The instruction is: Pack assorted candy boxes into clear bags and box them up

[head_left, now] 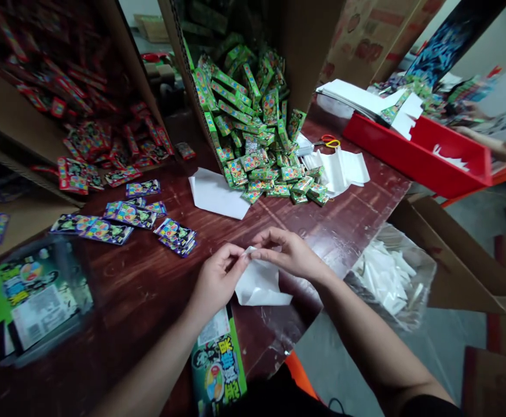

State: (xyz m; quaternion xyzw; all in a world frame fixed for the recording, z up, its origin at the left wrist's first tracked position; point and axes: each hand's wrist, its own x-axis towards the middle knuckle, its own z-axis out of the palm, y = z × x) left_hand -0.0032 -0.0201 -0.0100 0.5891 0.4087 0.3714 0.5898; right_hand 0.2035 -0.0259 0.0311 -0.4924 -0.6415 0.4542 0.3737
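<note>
My left hand (220, 275) and my right hand (291, 253) meet over the front of the dark red table. Both pinch the top edge of a small white sheet (261, 285), which looks glossy and hangs down below the fingers. The fingertips hide whatever lies right between them. Under my left wrist a flat green printed carton (218, 370) lies at the table's front edge. Just ahead of my left hand are several purple packets (177, 236) in a small stack. Another white sheet (220, 194) lies flat beyond my hands, beside a heap of small green boxes (261, 150).
Cardboard boxes hold green boxes at the back and red packets (101, 139) at the left. A red bin (418, 156) with white sheets and yellow-handled scissors (330, 141) are at the right. A plastic-lined bin of white scraps (387, 278) stands below; another person's arm (487, 143) shows far right.
</note>
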